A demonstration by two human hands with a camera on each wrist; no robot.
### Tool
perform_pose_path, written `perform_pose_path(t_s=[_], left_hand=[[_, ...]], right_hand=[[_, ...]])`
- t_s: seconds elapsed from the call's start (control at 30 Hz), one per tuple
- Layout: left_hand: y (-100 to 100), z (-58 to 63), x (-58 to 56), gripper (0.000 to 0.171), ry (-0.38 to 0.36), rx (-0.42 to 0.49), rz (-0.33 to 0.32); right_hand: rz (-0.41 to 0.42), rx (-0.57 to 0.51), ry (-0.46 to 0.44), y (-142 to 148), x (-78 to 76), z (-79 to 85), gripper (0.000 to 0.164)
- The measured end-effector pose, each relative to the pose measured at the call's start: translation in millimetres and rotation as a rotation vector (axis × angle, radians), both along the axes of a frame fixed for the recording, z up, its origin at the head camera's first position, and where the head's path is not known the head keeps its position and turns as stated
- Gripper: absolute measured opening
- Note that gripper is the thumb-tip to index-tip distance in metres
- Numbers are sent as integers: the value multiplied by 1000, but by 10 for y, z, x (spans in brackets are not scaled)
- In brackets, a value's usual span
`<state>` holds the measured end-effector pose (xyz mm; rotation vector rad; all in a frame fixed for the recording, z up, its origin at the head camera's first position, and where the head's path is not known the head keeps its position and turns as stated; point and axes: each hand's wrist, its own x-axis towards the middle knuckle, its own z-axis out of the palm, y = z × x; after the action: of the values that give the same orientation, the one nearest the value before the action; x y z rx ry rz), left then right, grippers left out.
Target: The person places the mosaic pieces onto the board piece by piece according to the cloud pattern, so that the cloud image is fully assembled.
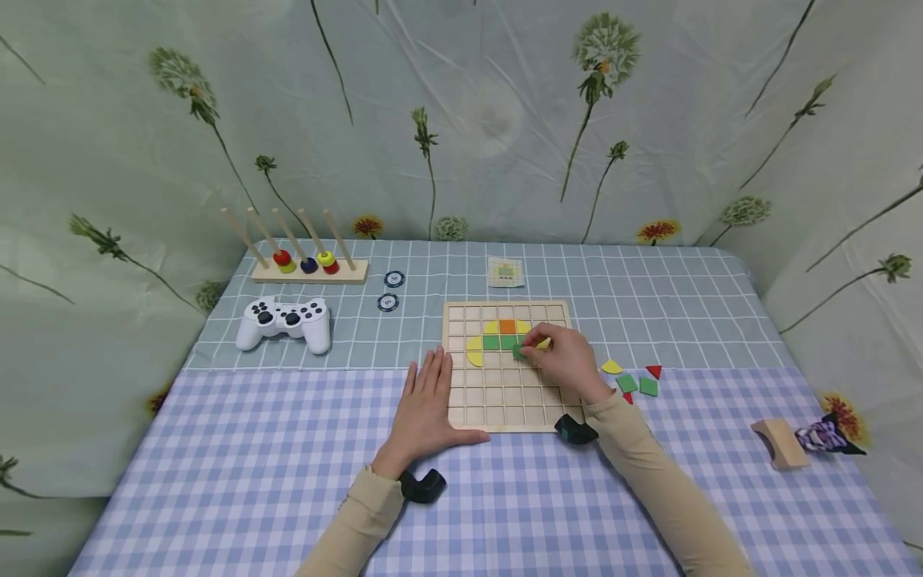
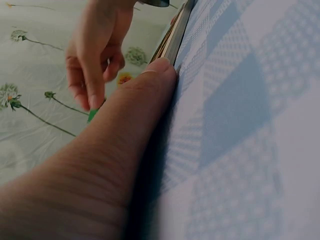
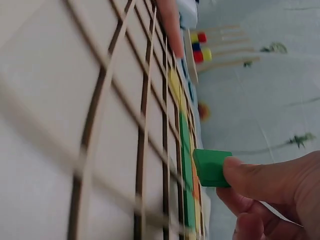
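Observation:
A wooden grid board (image 1: 497, 394) lies mid-table, with an orange square (image 1: 508, 327), green squares (image 1: 491, 343) and rounded yellow pieces (image 1: 473, 357) set in its far cells. Between thumb and fingers, my right hand (image 1: 565, 359) pinches a green square tile (image 3: 212, 168), which is tilted over the board in the right wrist view. Beside the board's left edge rests my left hand (image 1: 425, 405), fingers straight, its thumb (image 2: 145, 92) along the near edge. Right of the board are loose green squares (image 1: 648, 386), red triangles (image 1: 654, 371) and a yellow piece (image 1: 611, 367).
A small patterned card (image 1: 505, 272) lies behind the board. Toward the back left stand a game controller (image 1: 284, 322), a peg stand with colored beads (image 1: 310, 274) and two round chips (image 1: 388, 302). A wooden arch block (image 1: 782, 445) sits near the right edge beside a purple patterned object (image 1: 826, 435).

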<state>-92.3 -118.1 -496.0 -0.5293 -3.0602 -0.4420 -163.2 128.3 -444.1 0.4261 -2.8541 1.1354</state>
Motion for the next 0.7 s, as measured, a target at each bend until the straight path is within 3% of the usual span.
perform_pose_path(t_s=[0.23, 0.37, 0.7], left_hand=[[11, -4, 0, 134, 5, -7, 2], [18, -8, -3, 133, -9, -11, 2], [1, -12, 2, 133, 5, -10, 2]], right_hand=[[50, -49, -69, -267, -31, -53, 10], [54, -17, -109, -350, -47, -80, 8], [76, 126, -27, -426, -49, -118, 4]])
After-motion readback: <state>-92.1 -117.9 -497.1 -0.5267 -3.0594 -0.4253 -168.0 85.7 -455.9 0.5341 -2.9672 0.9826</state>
